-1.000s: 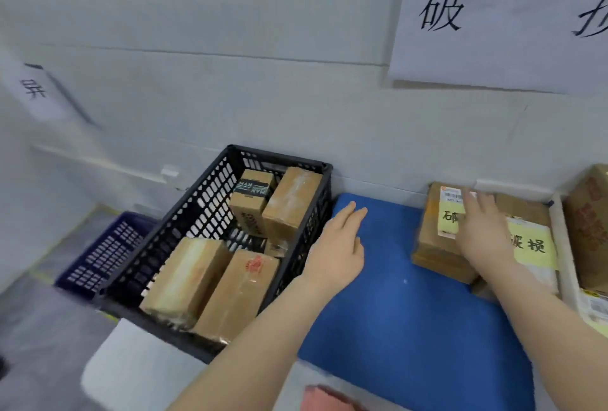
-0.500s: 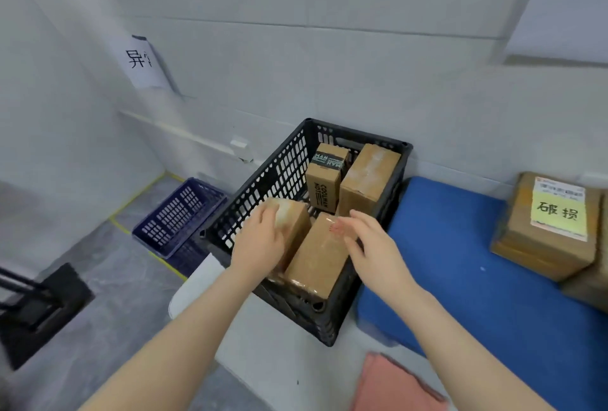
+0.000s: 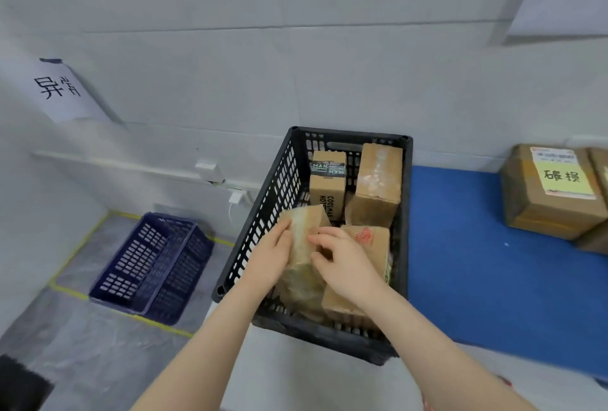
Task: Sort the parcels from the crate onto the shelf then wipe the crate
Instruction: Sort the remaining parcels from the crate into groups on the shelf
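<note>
1. The black crate (image 3: 286, 180) in front of me looks like hard moulded plastic with a lattice of slots and a dull sheen.
2. The parcel (image 3: 304, 239) between my left hand (image 3: 269, 257) and right hand (image 3: 342, 264) is brown cardboard wrapped in glossy, slightly wrinkled clear tape.
3. The tall box (image 3: 378, 180) at the back is matt cardboard with a shiny tape strip.
4. The printed box (image 3: 327, 186) is smooth matt cardboard.
5. The blue mat (image 3: 477, 262) looks soft and matt.
6. The yellow label (image 3: 561, 177) is paper.
7. The blue basket (image 3: 154, 265) on the floor is slotted plastic.
</note>
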{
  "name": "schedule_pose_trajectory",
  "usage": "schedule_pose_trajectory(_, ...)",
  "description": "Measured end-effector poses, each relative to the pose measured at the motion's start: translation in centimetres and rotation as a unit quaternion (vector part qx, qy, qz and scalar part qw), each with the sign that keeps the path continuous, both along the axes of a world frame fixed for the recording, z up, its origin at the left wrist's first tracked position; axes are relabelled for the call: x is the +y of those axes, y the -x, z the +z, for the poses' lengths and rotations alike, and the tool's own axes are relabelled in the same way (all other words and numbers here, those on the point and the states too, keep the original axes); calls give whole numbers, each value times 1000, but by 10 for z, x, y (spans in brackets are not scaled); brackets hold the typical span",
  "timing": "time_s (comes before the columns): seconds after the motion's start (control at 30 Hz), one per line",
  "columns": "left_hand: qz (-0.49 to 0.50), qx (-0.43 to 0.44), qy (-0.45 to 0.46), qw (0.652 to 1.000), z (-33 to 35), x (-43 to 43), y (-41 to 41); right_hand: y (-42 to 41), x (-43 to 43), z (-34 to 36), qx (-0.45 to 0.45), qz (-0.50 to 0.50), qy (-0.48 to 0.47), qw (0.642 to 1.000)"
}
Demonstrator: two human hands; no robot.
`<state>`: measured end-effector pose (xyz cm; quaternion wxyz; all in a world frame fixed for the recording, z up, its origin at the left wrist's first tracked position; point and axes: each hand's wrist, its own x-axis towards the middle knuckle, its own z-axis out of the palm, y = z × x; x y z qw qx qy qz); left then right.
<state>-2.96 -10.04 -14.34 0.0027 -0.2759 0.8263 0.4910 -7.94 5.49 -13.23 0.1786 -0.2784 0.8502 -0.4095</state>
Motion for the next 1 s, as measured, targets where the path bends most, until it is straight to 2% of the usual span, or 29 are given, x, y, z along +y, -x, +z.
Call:
schedule_pose_trajectory(0.17,-10,92,30,995,42,10,11,13,13,23,-52,-73,107,990)
schedule_pose_trajectory(0.3,-40,176,66,981,78,38,17,14,41,38,-105,-162,247,949)
schedule_pose_trajectory(0.43,-130,202,74,968,76,80,14,13,74,29,-157,-229,302,912)
schedule_pose_trajectory(0.6,-214,203,232,927,56,111,10,9,88,10,-224,-259,331,879)
schedule_pose_trajectory(0.7,-229,217,277,907,54,113,12,15,92,10,-204,-263,320,887)
schedule_pose_trajectory(0.8,-228,226,280,905,53,113,11,27,90,18,-127,-228,298,918)
schedule_pose_trajectory(0.93,-161,241,199,936,49,100,19,38,79,26,-85,-185,246,948)
schedule_pose_trajectory(1.0,-148,211,161,953,50,84,31,40,80,25,-83,-185,240,949)
